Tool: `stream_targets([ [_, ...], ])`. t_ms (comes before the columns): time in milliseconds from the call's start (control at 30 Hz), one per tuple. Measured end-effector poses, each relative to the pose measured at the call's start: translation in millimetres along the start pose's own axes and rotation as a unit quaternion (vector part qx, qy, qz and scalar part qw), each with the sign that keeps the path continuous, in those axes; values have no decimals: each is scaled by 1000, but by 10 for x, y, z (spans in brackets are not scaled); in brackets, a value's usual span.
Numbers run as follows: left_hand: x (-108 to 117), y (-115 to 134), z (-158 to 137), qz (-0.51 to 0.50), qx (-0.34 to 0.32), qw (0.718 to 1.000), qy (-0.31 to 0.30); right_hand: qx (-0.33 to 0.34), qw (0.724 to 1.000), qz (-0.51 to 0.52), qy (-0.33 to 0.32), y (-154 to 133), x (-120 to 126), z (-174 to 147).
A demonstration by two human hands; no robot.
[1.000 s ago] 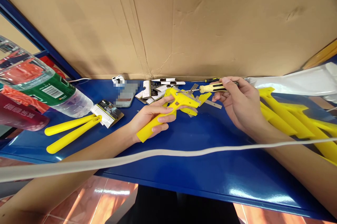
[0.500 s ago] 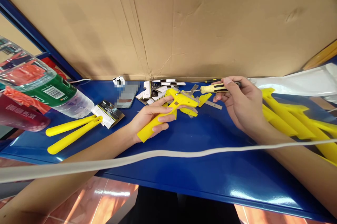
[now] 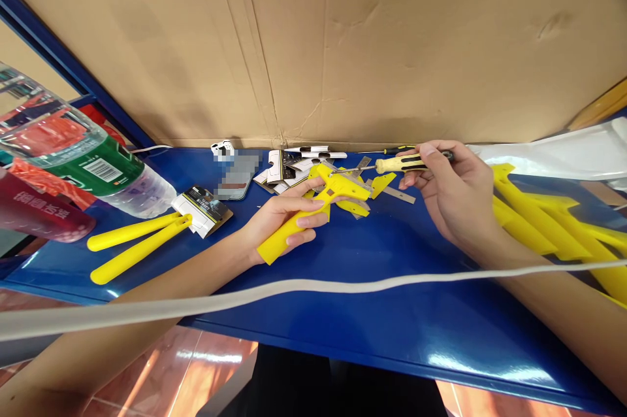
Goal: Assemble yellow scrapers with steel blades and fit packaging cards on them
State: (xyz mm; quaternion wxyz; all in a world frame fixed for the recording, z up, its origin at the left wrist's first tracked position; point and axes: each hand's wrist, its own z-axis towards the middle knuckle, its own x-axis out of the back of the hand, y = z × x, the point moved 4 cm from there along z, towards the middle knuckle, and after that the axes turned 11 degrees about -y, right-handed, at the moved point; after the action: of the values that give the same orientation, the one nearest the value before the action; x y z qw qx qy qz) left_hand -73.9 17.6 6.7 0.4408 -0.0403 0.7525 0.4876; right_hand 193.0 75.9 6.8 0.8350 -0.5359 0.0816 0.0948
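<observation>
phone (image 3: 246, 176): partly pixelated | bottle (image 3: 100, 165): cut by left edge | screwdriver tip (image 3: 337, 172): contact unclear

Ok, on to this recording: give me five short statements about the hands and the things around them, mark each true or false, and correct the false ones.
1. The left hand holds a yellow scraper. True.
2. The right hand holds a loose blade. False: it holds a screwdriver.
3. The screwdriver is held by its handle. True.
4. A green-labelled bottle stands on the left side of the view. True.
5. Nothing crosses the view in front of the hands. False: a pale cord runs across it.
</observation>
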Motion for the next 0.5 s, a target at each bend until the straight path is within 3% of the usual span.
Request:
stream_targets([
  [500,-29,1,0,3,8,1000,-2,5,1000,-5,3,2,9,14],
])
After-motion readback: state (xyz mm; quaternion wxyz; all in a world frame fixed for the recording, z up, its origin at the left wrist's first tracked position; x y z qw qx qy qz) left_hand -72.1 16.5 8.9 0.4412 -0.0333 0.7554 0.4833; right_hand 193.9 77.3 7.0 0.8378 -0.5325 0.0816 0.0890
